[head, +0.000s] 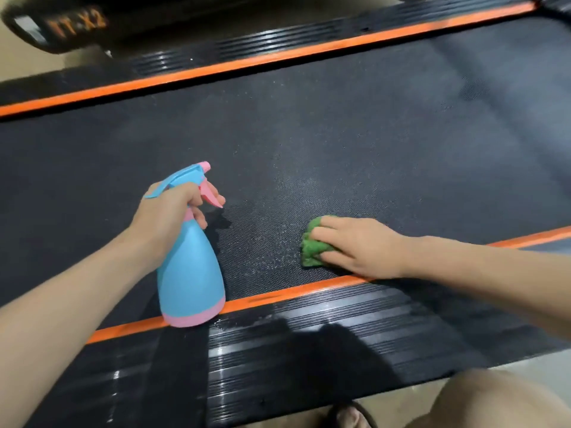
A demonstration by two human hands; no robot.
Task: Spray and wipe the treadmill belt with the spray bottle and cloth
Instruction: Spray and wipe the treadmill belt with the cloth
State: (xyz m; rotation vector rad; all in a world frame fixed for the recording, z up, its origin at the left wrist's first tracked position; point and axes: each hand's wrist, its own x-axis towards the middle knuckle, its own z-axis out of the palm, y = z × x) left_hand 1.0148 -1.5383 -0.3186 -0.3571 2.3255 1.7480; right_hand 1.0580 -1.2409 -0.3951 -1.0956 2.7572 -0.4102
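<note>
two hands: i saw both busy
left hand [168, 211]: fingers wrapped round spray bottle [190, 267]
right hand [360, 247]: fingers flat, pressed cloth [313, 244] on belt [340, 134]

Left hand [168, 217] at 9 o'clock: fingers curled tight in a grip, index finger extended forward, forearm bare, entering from 8 o'clock. Right hand [355, 247] at 3 o'clock: palm down, fingers pressed flat, forearm entering from 4 o'clock.

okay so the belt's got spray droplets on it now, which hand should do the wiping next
Right. The right hand already presses the green cloth flat on the belt beside the droplets, while the left hand is occupied gripping the spray bottle.
</note>
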